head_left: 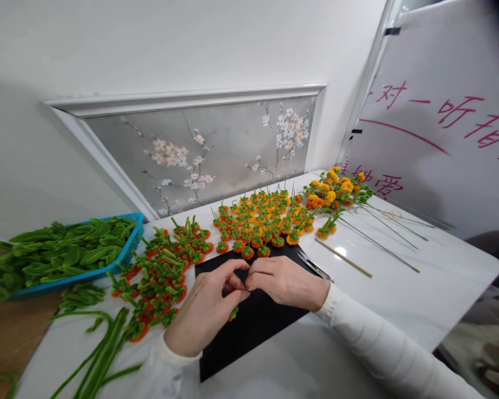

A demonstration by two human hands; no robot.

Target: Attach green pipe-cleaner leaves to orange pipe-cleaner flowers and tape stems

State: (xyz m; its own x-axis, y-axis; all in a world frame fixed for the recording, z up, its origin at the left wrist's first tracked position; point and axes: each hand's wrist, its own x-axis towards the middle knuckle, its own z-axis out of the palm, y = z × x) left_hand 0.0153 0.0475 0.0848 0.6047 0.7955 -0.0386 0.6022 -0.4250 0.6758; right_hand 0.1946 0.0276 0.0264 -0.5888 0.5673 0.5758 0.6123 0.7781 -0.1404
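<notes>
My left hand and my right hand meet over a black mat. Both are closed, fingertips pinched together on a small piece of green pipe cleaner; most of it is hidden by the fingers, and a green bit shows under my left hand. Scissors lie on the mat's edge beside my right wrist. Left of my left hand stand many orange-red pipe-cleaner flowers with green tops. Beyond the fingertips are rows of yellow and orange pipe-cleaner flowers, with green stems pointing up.
A blue basket of fuzzy green leaves stands at left. Long green pipe cleaners lie at front left. A wooden stick, a bunch of yellow flowers and long stems lie on the white table at right.
</notes>
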